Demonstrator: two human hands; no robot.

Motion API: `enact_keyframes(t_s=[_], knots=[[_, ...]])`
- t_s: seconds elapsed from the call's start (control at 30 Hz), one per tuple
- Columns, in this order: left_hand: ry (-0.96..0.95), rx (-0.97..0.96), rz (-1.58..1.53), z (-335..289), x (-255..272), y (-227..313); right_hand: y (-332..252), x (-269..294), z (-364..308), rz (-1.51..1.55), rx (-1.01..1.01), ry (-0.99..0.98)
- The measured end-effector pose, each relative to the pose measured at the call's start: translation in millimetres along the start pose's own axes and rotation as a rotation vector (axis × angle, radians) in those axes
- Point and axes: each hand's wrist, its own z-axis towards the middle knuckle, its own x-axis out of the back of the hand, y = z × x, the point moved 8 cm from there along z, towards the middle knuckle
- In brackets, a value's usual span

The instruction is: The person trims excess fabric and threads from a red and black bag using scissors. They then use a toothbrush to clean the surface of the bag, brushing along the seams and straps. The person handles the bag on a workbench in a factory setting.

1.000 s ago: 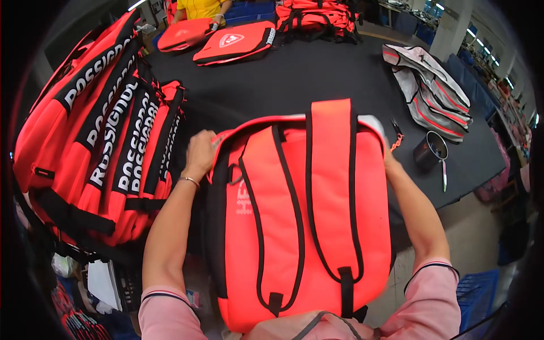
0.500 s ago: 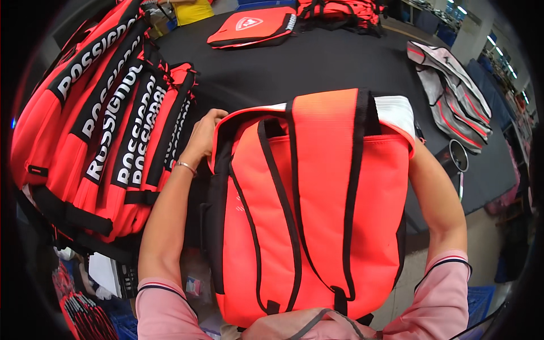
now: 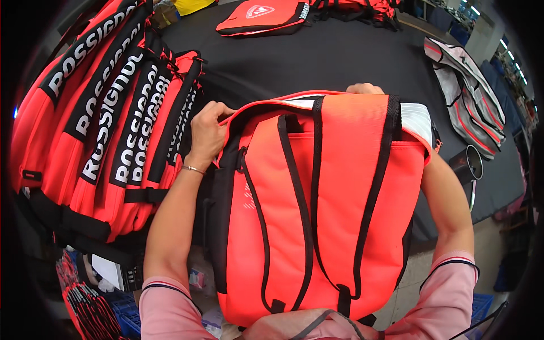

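A bright red-orange backpack with black trim stands upright close against me, its two shoulder straps facing me. Its top gapes, and white lining shows along the rim. With bent fingers my left hand grips the rim at the upper left corner. My right arm reaches around the bag's right side. Only a few curled fingers of my right hand show, closed at the far rim; the bag hides the rest of that hand.
Several red and black bags stand packed together at left. On the black table lie a flat red bag, more red bags, a grey-white bag piece and a round dark cup-like object. Blue crates sit below.
The fingers of my right hand have come into sight over the far rim. My left hand has risen slightly along the edge. The backpack sits a little further right in view.
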Motion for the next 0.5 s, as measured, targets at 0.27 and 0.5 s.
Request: enact_keyframes(t_s=[0.27, 0.5], knots=[[0.008, -0.076, 0.106, -41.2, -10.0, -22.0, 26.5, -3.2, -54.5, 0.009, -0.339, -0.25], [-0.166, 0.316, 0.13, -38.5, -35.8, -84.8, 87.2, 16.2, -104.0, 0.005, -0.176, 0.031]])
